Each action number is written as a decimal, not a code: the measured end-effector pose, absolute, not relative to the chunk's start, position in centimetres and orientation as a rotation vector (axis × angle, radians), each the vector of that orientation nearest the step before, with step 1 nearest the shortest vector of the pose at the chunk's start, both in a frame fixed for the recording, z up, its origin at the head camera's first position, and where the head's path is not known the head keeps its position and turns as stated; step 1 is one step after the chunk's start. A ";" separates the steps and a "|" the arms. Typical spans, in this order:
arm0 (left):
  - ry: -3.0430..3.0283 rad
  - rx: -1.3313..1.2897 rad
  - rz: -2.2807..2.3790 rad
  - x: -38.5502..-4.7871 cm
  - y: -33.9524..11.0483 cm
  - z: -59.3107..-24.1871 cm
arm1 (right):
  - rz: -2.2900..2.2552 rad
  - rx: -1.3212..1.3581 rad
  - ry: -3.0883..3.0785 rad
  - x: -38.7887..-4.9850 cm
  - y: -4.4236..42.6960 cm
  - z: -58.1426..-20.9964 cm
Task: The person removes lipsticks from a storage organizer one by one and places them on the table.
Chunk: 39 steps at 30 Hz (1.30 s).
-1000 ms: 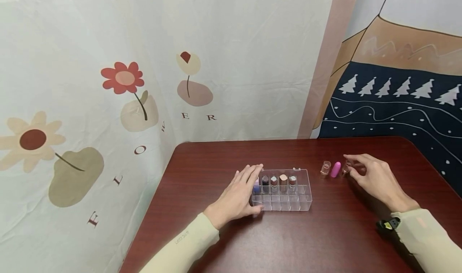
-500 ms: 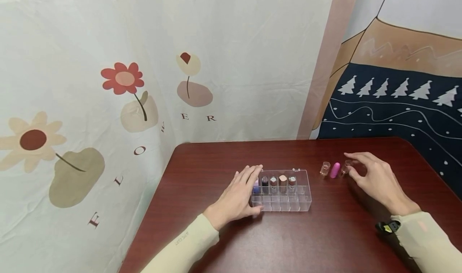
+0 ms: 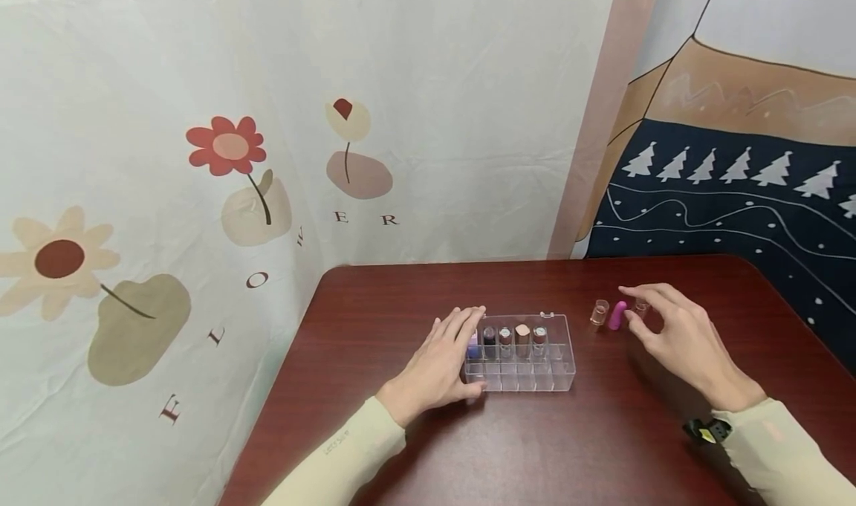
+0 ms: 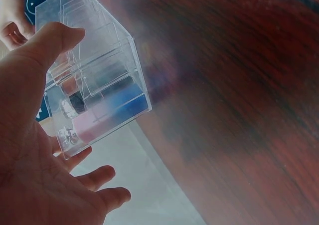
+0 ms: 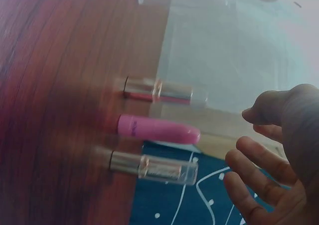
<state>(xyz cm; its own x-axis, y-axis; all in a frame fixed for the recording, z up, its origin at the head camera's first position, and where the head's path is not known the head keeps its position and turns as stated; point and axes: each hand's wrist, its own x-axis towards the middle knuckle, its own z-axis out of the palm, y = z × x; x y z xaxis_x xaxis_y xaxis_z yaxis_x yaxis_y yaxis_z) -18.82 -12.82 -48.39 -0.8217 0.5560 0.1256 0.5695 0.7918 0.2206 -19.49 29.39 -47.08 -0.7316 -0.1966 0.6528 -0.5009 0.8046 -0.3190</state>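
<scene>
A clear compartment box point(image 3: 520, 378) stands on the table, with several lipsticks upright in its back row. My left hand point(image 3: 435, 365) lies along the box's left end, thumb at the front and fingers at the back. A pink and blue tube point(image 4: 107, 115) shows inside that end in the left wrist view. To the right stand a clear-capped lipstick point(image 3: 600, 313), a pink tube point(image 3: 617, 316) and another clear-capped lipstick point(image 5: 152, 168). My right hand point(image 3: 689, 339) hovers by the pink tube, thumb and fingers apart, with nothing between them in the right wrist view.
The dark red wooden table point(image 3: 535, 446) meets a pale flower-printed cloth point(image 3: 455, 119) at its back. A dark blue cloth with white trees point(image 3: 729, 209) hangs behind the right side.
My right hand has shifted left, from the far-right clear-capped lipstick toward the pink tube. The left hand has stayed at the box.
</scene>
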 end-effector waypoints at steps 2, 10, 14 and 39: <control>-2.922 -0.919 -0.386 -18.8 -12.8 -48.4 | 0.643 0.531 -2.365 -19.3 28.9 -46.9; -2.933 -0.913 -0.394 -18.8 -12.8 -48.2 | 0.669 0.629 -2.317 -18.9 26.7 -47.1; -2.930 -0.911 -0.388 -18.8 -12.8 -48.1 | 0.669 0.676 -2.307 -18.8 25.7 -47.1; -2.929 -0.892 -0.379 -18.7 -12.8 -48.4 | 0.583 0.794 -2.305 -18.6 21.3 -47.9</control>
